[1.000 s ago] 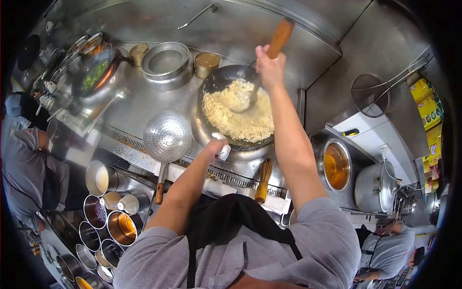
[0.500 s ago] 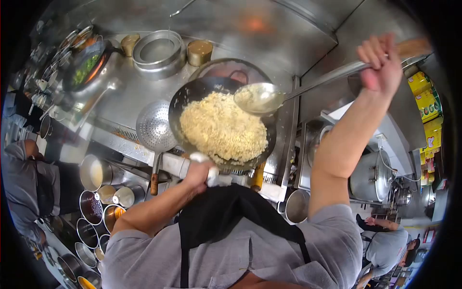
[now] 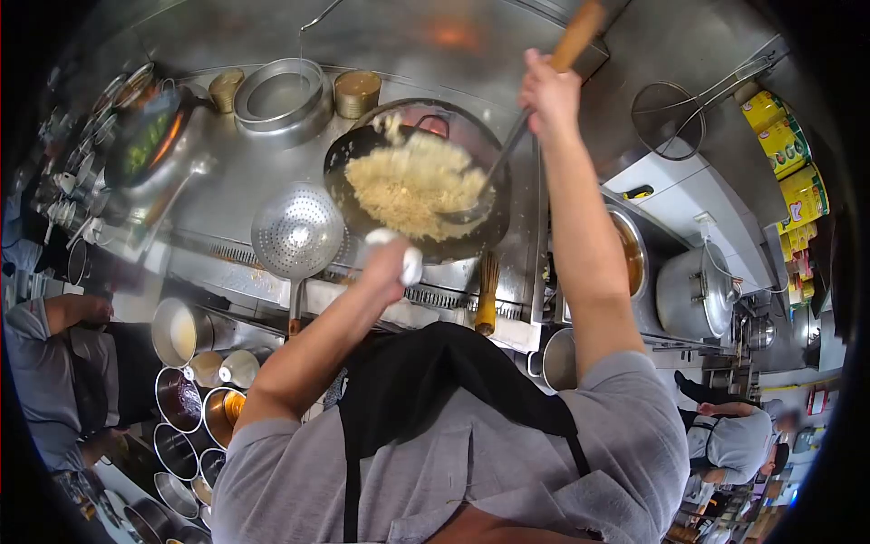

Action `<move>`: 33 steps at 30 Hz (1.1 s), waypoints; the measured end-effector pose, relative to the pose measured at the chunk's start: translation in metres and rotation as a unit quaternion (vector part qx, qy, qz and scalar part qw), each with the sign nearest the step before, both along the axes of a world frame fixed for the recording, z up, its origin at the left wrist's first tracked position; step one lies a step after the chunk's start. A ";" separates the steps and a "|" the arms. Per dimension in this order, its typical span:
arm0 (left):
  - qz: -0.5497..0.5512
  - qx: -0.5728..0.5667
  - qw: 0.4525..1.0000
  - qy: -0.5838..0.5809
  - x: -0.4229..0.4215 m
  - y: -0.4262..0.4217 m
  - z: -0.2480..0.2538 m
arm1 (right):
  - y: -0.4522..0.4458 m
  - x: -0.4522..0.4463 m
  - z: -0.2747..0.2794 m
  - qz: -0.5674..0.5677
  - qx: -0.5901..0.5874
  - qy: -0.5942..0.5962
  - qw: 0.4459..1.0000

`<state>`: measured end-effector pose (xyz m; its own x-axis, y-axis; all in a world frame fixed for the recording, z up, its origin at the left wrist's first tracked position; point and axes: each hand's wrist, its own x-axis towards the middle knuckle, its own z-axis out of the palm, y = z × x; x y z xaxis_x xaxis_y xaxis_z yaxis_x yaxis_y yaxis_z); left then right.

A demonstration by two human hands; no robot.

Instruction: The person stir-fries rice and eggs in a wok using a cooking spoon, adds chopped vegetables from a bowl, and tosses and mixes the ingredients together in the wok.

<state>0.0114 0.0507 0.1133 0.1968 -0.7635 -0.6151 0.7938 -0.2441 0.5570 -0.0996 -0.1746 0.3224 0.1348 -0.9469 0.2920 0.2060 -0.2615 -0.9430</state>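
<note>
A black wok [image 3: 336, 172] sits over the burner, its contents, fried rice [image 3: 412, 186], heaped and partly tossed up at the far rim. My left hand [image 3: 384, 274] is closed around a white cloth [image 3: 411, 266] at the wok's near left edge; the wok handle beneath is hidden. My right hand [image 3: 551, 98] grips a long ladle [image 3: 510, 139] near its wooden end. The ladle's bowl rests in the rice on the right side of the wok. Left of the wok lies a perforated skimmer [image 3: 297, 229], and a bamboo brush [image 3: 488, 304] stands at the near right.
Metal pots [image 3: 281, 95] and a tin can [image 3: 357, 93] line the back. Another wok with greens [image 3: 149, 140] is at far left. Ingredient containers [image 3: 177, 399] crowd the lower left. A lidded pot [image 3: 696, 292] stands right. Co-workers [image 3: 63, 363] are on both sides.
My right hand swung left with the ladle, whose bowl dropped from above the rice into it. The wok and my left hand moved away from me, and some rice flew up.
</note>
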 end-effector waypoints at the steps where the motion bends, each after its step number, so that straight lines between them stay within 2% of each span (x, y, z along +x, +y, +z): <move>1: 0.009 0.019 1.000 -0.023 -0.002 -0.015 0.013 | -0.001 0.009 -0.017 0.022 0.001 0.030 0.999; 2: 0.011 -0.019 0.999 -0.030 -0.002 -0.030 -0.016 | 0.015 0.024 -0.024 0.031 0.005 0.047 0.998; 4: 0.007 -0.049 0.997 -0.059 -0.004 -0.048 -0.055 | 0.019 0.036 -0.053 0.186 -0.035 0.125 0.974; 5: -0.012 -0.088 0.995 -0.053 0.000 -0.061 -0.085 | 0.024 0.033 -0.056 0.262 -0.072 0.272 0.923; 6: -0.035 -0.129 0.990 -0.044 0.003 -0.070 -0.111 | 0.042 0.030 -0.051 0.284 -0.168 0.379 0.865; 7: -0.047 -0.124 0.990 -0.042 0.004 -0.062 -0.103 | 0.058 0.020 -0.039 0.346 -0.168 0.509 0.770; 8: -0.096 -0.105 0.987 -0.073 0.008 -0.049 -0.078 | 0.071 0.005 -0.035 0.409 -0.297 0.525 0.684; 9: -0.142 -0.086 0.981 -0.105 0.012 -0.037 -0.066 | 0.096 -0.015 -0.023 0.301 -0.393 0.635 0.593; 10: -0.147 -0.089 0.981 -0.087 0.016 -0.022 -0.071 | 0.107 -0.039 -0.033 0.270 -0.416 0.672 0.551; 12: -0.144 -0.078 0.986 -0.035 0.028 0.016 -0.096 | 0.124 -0.084 -0.047 0.280 -0.279 0.726 0.563; 13: -0.136 -0.064 0.989 0.001 0.034 0.034 -0.115 | 0.118 -0.115 -0.079 0.326 -0.193 0.731 0.567; 14: -0.124 -0.047 0.991 -0.011 0.038 0.052 -0.107 | 0.116 -0.140 -0.109 0.432 -0.082 0.621 0.649; 15: -0.111 -0.032 0.993 -0.023 0.042 0.069 -0.097 | 0.115 -0.176 -0.168 0.474 0.039 0.525 0.706; 16: -0.116 -0.047 0.987 -0.102 0.049 0.084 -0.116 | 0.125 -0.204 -0.211 0.441 0.318 0.376 0.751; 17: -0.104 -0.056 0.985 -0.124 0.050 0.091 -0.115 | 0.140 -0.223 -0.256 0.373 0.330 0.399 0.770; 18: -0.091 -0.065 0.983 -0.147 0.052 0.098 -0.113 | 0.161 -0.210 -0.243 0.261 0.297 0.543 0.741; 20: -0.089 -0.074 0.978 -0.176 0.058 0.110 -0.110 | 0.171 -0.204 -0.227 0.180 0.096 0.522 0.828; 21: -0.100 -0.075 0.975 -0.183 0.063 0.116 -0.109 | 0.171 -0.202 -0.212 0.178 0.098 0.520 0.830; 23: -0.113 -0.080 0.968 -0.210 0.069 0.106 -0.100 | 0.164 -0.194 -0.172 0.147 -0.058 0.569 0.807; 24: -0.116 -0.083 0.965 -0.219 0.071 0.098 -0.092 | 0.158 -0.188 -0.147 0.145 -0.061 0.569 0.807; 26: -0.119 -0.016 0.980 -0.158 0.068 0.077 -0.057 | 0.154 -0.170 -0.111 0.099 0.034 0.620 0.778; 28: -0.099 -0.109 0.965 -0.215 0.060 0.064 -0.064 | 0.150 -0.160 -0.127 0.097 0.034 0.611 0.785; 30: -0.088 -0.075 0.972 -0.203 0.050 0.041 -0.054 | 0.146 -0.155 -0.169 0.085 0.083 0.677 0.726; 31: -0.086 -0.038 0.977 -0.192 0.044 0.029 -0.042 | 0.138 -0.152 -0.184 0.119 0.127 0.735 0.655; 32: -0.093 0.043 0.980 -0.169 0.038 0.019 -0.022 | 0.134 -0.155 -0.194 0.117 0.126 0.737 0.654; 33: -0.104 0.043 0.985 -0.133 0.035 0.014 -0.021 | 0.130 -0.163 -0.200 0.133 0.114 0.697 0.695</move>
